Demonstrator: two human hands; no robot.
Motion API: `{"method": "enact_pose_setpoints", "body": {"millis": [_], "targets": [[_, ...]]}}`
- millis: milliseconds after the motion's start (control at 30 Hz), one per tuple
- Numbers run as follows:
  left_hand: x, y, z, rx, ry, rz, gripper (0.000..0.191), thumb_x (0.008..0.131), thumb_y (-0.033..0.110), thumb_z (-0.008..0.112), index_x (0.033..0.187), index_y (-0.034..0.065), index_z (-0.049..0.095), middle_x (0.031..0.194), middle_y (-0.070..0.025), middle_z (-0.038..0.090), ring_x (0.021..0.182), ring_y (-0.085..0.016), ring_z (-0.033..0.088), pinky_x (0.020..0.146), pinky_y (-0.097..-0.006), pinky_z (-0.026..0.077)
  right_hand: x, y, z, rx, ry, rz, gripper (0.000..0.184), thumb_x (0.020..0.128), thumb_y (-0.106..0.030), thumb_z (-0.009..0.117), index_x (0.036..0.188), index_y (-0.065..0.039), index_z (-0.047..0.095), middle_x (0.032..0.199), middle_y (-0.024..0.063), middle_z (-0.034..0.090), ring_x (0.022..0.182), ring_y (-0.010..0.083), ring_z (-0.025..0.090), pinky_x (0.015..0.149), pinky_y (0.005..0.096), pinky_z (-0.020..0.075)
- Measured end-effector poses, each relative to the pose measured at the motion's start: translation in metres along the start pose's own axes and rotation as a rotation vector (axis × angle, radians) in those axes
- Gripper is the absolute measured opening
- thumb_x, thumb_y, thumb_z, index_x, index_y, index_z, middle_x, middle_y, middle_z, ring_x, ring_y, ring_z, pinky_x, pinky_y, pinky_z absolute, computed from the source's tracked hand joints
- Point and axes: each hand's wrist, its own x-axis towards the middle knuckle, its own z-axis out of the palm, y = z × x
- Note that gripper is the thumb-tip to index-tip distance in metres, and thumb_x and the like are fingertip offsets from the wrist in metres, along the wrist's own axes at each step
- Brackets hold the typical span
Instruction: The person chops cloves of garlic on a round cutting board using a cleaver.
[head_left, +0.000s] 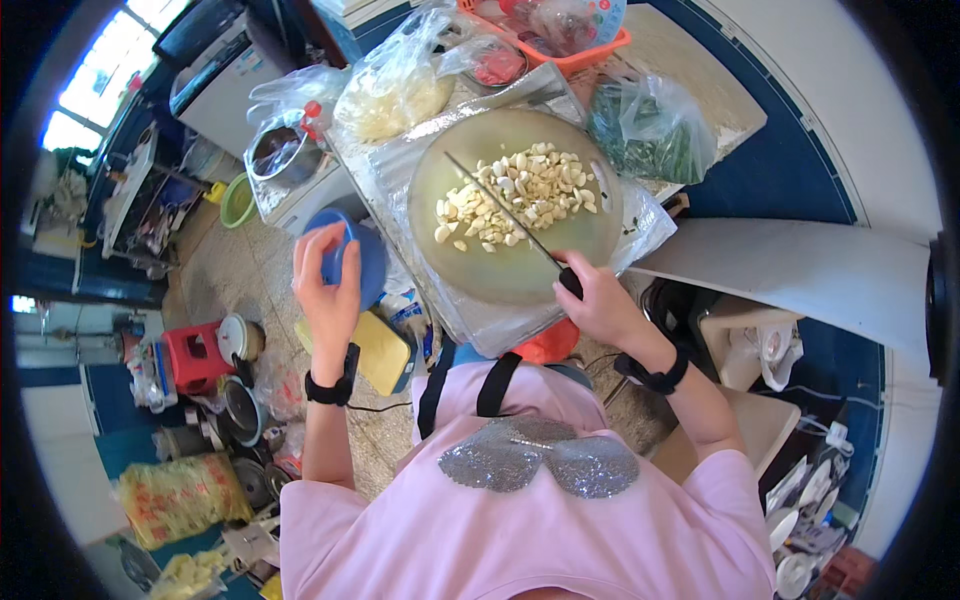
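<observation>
My right hand (592, 300) grips the black handle of a kitchen knife (501, 206), whose blade is seen edge-on over a round cutting board (480, 277). Chopped garlic cloves (536, 187), some in larger chunks and some in small bits, lie heaped on the board, partly behind the blade. To the left of the board, my left hand (328, 274) is raised with fingers and thumb apart and nothing in it. Just beyond that hand is a blue plastic basin (367, 259); whether they touch I cannot tell.
Silvery sheeting (390, 172) covers the table under the board. Behind it sit a plastic bag of pale food (397, 94) and an orange basket (577, 61). A bag of green vegetables (652, 135) lies at the right. A metal pot (283, 154) stands left, and a red stool (196, 358) is on the floor.
</observation>
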Motion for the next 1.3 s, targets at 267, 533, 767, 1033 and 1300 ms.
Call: {"method": "enact_pose_setpoints", "body": {"millis": [267,533,767,1033,1300], "targets": [[0.084,-0.013,0.049,-0.131,-0.209,0.52,0.03,0.083,0.009,0.06,0.112,0.0021,0.061,0.118,-0.0162,0.059,0.109,-0.035,0.055,0.098,-0.0436,0.039,0.027,-0.054,0.03,0.028,-0.193,0.141,0.036,0.087,-0.011,0.06,0.119,0.002,0.052,0.078,0.0223,0.063,0.072,0.0338,0.065,0.066,0.0401,0.0483],[0.099,-0.046,0.082,-0.152,-0.459,0.582,0.024,0.082,0.015,0.06,0.104,0.0033,0.063,0.111,-0.0143,0.062,0.114,-0.033,0.055,0.102,-0.048,0.037,0.048,-0.068,0.042,0.032,-0.163,0.082,0.034,0.087,-0.01,0.058,0.117,0.004,0.051,0.078,0.0259,0.062,0.07,0.0424,0.062,0.064,0.0449,0.0484],[0.087,-0.071,0.098,-0.09,-0.414,0.519,0.019,0.081,0.014,0.058,0.094,0.0047,0.069,0.1,-0.0089,0.069,0.112,-0.03,0.057,0.104,-0.0493,0.035,0.068,-0.08,0.043,-0.027,-0.296,0.189,0.025,0.087,-0.011,0.054,0.103,0.005,0.044,0.067,0.0292,0.059,0.067,0.0481,0.059,0.061,0.0542,0.0462],[0.075,-0.076,0.112,-0.159,-0.293,0.488,0.024,0.076,0.008,0.053,0.09,0.005,0.071,0.095,-0.0077,0.07,0.107,-0.029,0.06,0.103,-0.0483,0.037,0.068,-0.073,0.048,-0.14,-0.333,0.202,0.026,0.088,-0.011,0.055,0.105,0.004,0.043,0.065,0.028,0.058,0.067,0.0473,0.059,0.06,0.0528,0.0468],[0.086,-0.06,0.126,-0.145,-0.389,0.564,0.019,0.082,0.009,0.055,0.09,0.0056,0.072,0.097,-0.0063,0.07,0.108,-0.029,0.06,0.104,-0.0495,0.036,0.051,-0.046,0.056,-0.111,-0.224,0.288,0.032,0.087,-0.015,0.061,0.112,0.002,0.05,0.071,0.0259,0.06,0.07,0.0457,0.059,0.063,0.0492,0.0463]]}}
